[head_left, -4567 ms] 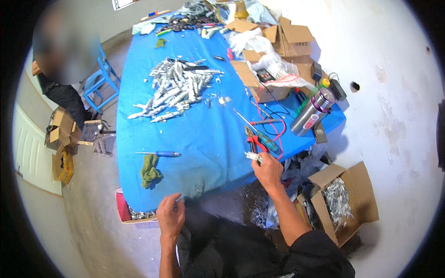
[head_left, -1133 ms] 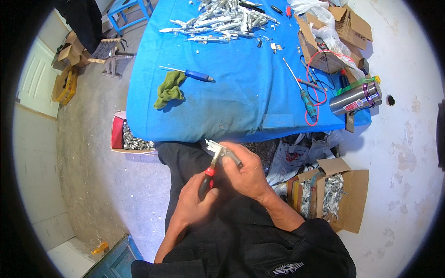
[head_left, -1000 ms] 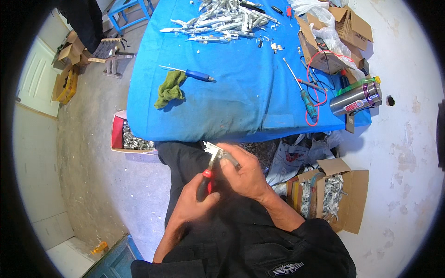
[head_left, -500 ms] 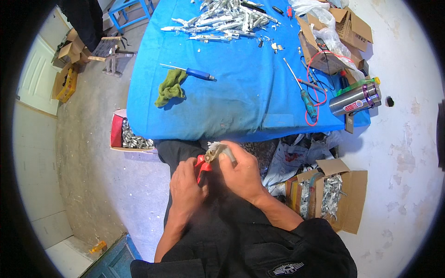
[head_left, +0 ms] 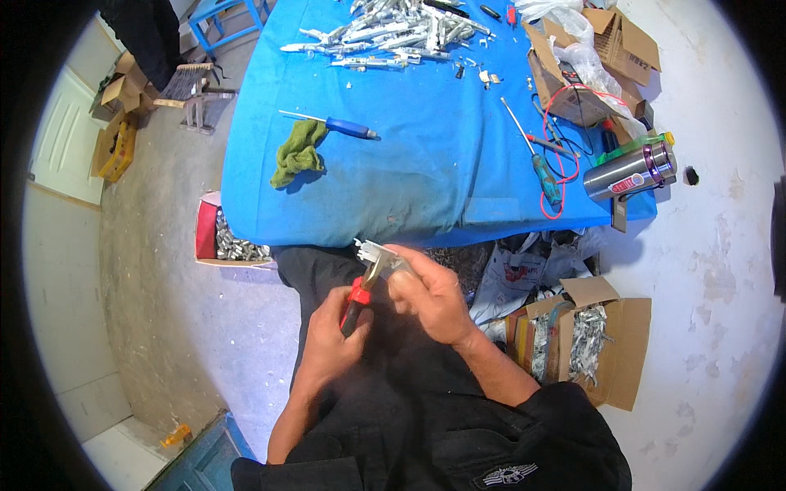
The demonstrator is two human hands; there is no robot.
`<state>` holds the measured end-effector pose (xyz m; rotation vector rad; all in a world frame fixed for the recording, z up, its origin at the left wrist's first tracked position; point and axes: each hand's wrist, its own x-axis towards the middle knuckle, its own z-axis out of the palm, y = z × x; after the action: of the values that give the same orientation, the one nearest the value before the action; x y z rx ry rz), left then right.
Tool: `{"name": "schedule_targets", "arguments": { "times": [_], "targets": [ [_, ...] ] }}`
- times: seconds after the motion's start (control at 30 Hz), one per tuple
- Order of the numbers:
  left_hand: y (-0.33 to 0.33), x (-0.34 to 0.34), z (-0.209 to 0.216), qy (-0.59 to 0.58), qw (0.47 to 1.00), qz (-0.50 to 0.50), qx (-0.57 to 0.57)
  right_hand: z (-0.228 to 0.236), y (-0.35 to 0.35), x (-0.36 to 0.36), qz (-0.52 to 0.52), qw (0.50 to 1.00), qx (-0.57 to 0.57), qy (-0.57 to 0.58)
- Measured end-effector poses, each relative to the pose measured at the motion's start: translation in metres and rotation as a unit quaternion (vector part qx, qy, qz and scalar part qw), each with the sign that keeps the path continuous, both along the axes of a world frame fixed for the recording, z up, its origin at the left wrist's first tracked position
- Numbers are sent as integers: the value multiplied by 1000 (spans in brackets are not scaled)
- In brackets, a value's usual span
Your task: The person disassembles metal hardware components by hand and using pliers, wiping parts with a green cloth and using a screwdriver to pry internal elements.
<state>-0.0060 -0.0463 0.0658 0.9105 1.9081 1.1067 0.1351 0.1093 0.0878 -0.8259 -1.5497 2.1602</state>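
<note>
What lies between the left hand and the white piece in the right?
Red-handled pliers, reaching from the left hand up to the white piece, as the head view shows.

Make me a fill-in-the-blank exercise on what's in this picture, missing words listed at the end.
1. The left hand grips a pair of red-handled ____.
2. A pale part is held by the ____ hand.
3. The rag beside the blue screwdriver is ____.
4. The tablecloth under the screwdriver is ____.

Missing words: pliers; right; green; blue.
</note>
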Motion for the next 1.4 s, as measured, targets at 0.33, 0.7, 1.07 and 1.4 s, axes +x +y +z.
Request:
{"name": "schedule_targets", "arguments": {
  "times": [0.33, 0.7, 1.07, 1.4],
  "targets": [
    [10, -4, -25, 247, 969, 0, -9, -20, -6, -11, -54, 946, 279, -156],
    [3, -6, -3, -75, 996, -45, 22, -12, 15, 4, 52, 994, -69, 68],
    [18, -20, -22, 327, 945, -24, -12, -11, -7, -9, -66, 886, 424, -178],
    [8, -8, -12, 29, 999, -41, -8, -2, 0, -2, -41, 995, -90, 20]
  ]
}}
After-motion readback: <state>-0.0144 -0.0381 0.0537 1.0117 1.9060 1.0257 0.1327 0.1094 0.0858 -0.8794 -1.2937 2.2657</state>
